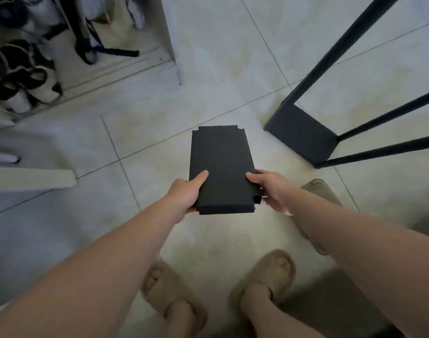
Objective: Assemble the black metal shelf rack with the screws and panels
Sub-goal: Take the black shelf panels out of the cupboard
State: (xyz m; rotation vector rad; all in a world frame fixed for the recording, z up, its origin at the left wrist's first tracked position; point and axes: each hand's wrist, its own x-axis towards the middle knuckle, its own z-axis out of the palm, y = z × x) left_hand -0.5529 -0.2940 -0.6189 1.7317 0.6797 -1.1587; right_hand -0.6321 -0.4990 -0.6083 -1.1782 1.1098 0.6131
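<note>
Head view: we see a matte black panel [222, 167], a flat rectangle with small notches cut at its 2 far corners and a folded-down lip along its near edge. It is held level above the floor [233, 69], in front of the person, with its long side pointing away.

The left hand [186, 193] grips the near left edge, thumb flat on top and fingers curled beneath. The right hand [272, 189] grips the near right edge the same way. A small black round part [257, 198] sits at the near right corner beside that hand; we cannot tell what it is.

To the right and apart from the panel stands the rack [303, 135]: a black base plate on the tiles with 3 thin posts running to the frame's right edge. Tile shows between panel and rack.

Far left is a white cabinet [169, 32] holding shoes. 2 feet in tan slippers [264, 272] stand below the panel.
</note>
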